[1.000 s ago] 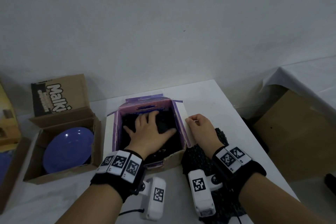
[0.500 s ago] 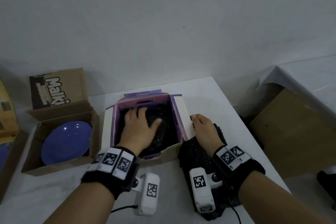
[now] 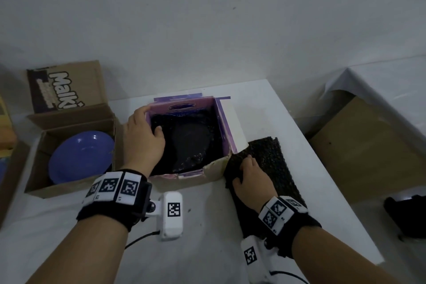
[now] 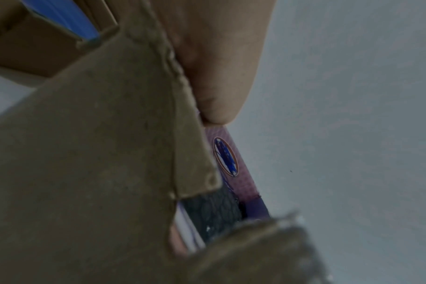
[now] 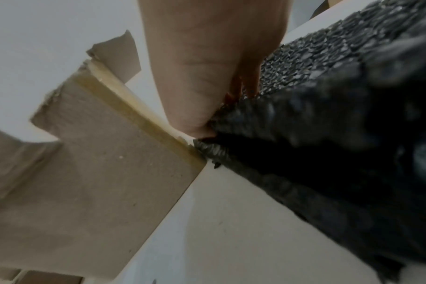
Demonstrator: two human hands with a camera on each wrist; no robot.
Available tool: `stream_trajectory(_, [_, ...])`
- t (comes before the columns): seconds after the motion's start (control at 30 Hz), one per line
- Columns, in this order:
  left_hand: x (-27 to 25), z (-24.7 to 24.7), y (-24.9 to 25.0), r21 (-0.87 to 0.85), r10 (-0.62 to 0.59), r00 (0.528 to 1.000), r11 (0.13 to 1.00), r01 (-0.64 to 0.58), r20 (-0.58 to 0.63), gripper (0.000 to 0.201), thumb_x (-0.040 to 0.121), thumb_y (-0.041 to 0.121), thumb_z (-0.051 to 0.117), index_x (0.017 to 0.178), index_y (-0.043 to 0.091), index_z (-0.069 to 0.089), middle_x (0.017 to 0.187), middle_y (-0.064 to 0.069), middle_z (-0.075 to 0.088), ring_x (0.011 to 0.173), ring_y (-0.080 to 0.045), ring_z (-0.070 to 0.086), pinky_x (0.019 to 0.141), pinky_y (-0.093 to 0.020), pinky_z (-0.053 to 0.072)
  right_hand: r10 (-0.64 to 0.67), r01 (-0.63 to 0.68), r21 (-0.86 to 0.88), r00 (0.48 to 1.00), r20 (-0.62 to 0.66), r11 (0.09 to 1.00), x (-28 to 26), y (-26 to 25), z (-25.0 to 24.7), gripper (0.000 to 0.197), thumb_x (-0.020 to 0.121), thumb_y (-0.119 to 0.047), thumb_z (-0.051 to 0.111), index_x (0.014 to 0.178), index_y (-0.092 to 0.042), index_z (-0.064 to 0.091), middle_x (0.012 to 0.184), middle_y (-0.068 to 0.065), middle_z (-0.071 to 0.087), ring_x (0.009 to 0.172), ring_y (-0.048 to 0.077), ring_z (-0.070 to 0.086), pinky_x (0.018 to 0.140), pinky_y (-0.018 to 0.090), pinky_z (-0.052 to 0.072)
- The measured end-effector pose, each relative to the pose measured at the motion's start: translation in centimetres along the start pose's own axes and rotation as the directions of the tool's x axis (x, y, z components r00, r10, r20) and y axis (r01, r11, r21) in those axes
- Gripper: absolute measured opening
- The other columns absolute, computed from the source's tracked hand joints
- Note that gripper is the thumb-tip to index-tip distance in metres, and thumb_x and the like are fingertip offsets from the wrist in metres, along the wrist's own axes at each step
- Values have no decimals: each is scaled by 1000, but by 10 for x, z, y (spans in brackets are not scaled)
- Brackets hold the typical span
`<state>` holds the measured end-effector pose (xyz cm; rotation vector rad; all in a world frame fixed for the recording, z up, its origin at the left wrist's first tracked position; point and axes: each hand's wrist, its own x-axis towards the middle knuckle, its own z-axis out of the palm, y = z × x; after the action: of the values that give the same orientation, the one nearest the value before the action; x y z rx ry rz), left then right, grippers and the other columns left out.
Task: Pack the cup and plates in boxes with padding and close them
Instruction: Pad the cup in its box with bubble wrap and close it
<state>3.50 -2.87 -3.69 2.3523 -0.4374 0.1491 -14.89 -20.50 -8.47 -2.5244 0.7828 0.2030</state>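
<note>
Right hand (image 3: pixel 250 177) lies nearest, on the black bubble-wrap sheet (image 3: pixel 267 163), which lies flat on the table (image 3: pixel 207 226) just right of the purple box (image 3: pixel 227 122); its fingers (image 3: pixel 247 159) curl down and bunch the sheet's near-left corner, thumb at the edge, so it has hold of the padding. The sheet's long axis runs near to far alongside the box's right wall, so the opening lies left of and above the gripped corner, a short lift up and over that wall. Right hand is clearly the nearer one for this. Left hand (image 3: pixel 144 138) holds the box's left wall, thumb inside over the rim and the rest outside, steadying it. Inside, dark padding already covers a round shape, likely a plate, not certain. Further left, a blue plate (image 3: pixel 80 157) sits in the open brown box (image 3: pixel 34 182), uncovered. Cup not visible.
</note>
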Motion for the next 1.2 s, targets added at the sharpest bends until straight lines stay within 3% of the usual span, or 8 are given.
stream_trajectory(0.13, [1,-1,-3,-135,-48,999,990,46,-11,40,91,12,50,129,17,45,125,-9,54,111,-27,51,94,-37,40,141,-111,204,980,-139,973,-4,-4,-20,12,91,-15,44,102,-12,42,90,11,58,86,34,60,70,36,46])
stream_trajectory(0.3, [3,-1,-7,-535,-255,959,796,282,127,34,99,18,39,131,26,47,120,7,54,108,-14,52,86,-26,39,282,-114,387,866,-412,915,3,-19,-82,20,95,-10,35,114,-5,40,88,22,58,78,38,55,66,38,37])
stream_trajectory(0.47, [6,3,-11,-697,-266,940,632,339,216,37,98,10,36,132,20,46,131,-1,52,116,-17,52,85,-26,44,108,130,367,820,-561,921,10,-61,-134,23,100,-17,34,120,-10,42,86,6,54,77,30,54,66,32,36])
stream_trajectory(0.6, [5,3,-15,-753,-253,934,555,353,251,32,100,14,40,130,21,49,133,-2,53,114,-15,55,82,-25,45,-250,372,33,684,-685,928,10,-102,-133,31,99,-23,37,127,-18,51,84,7,67,72,31,63,60,33,43])
stream_trajectory(0.73, [-1,-3,-15,-808,-237,913,429,404,331,38,96,32,51,133,21,47,130,-6,57,117,-23,57,95,-41,47,-620,496,-379,689,-375,781,17,-127,-78,44,86,-17,39,124,-28,60,126,6,63,104,30,66,92,44,48])
stream_trajectory(0.87, [-4,-10,-12,-807,-221,914,429,405,341,27,99,27,44,125,28,49,114,-2,62,103,-19,61,86,-38,50,-546,470,-462,837,-38,752,21,-121,-31,43,77,-19,53,113,-38,64,118,6,67,108,37,63,90,65,42])
stream_trajectory(1.0, [-1,-13,-12,-792,-214,921,470,390,327,29,101,13,35,123,27,49,103,9,59,91,-3,58,68,-21,51,-530,532,-418,838,131,736,16,-121,-36,41,88,-13,48,121,-36,59,118,0,66,113,30,58,103,59,31])
stream_trajectory(1.2, [3,-17,-7,-788,-243,915,467,401,322,24,97,22,47,118,32,54,106,-1,65,98,-18,61,74,-32,49,-576,516,-287,796,-188,807,24,-136,-61,50,89,-60,26,109,-32,63,97,-1,66,94,21,59,90,43,39])
